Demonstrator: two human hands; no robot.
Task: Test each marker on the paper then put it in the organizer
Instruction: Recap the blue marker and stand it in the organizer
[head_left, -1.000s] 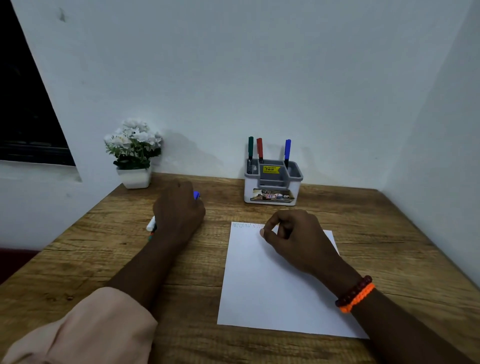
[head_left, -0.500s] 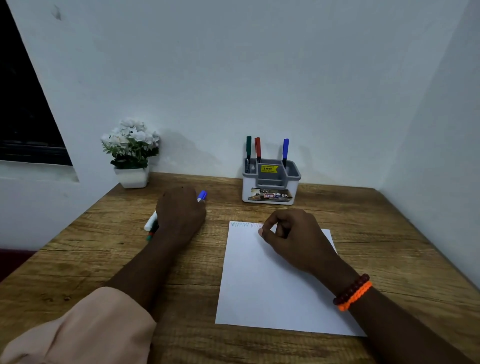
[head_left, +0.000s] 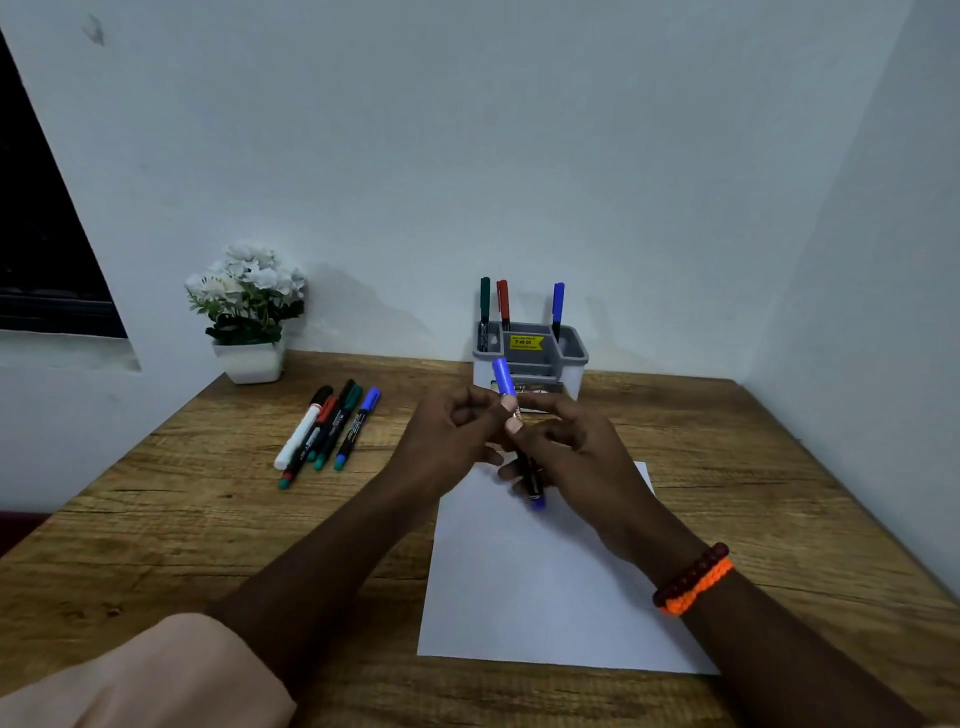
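Blue-capped marker (head_left: 506, 382), black barrel

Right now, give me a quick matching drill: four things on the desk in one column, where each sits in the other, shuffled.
Things:
1. blue marker
2. red marker
3. flower pot
4. paper

Places:
A. far left corner of the desk
B. flat under the wrists
C. held between left hand and right hand
D. standing in the organizer

Pairs: 1-C, 2-D, 3-A, 4-B
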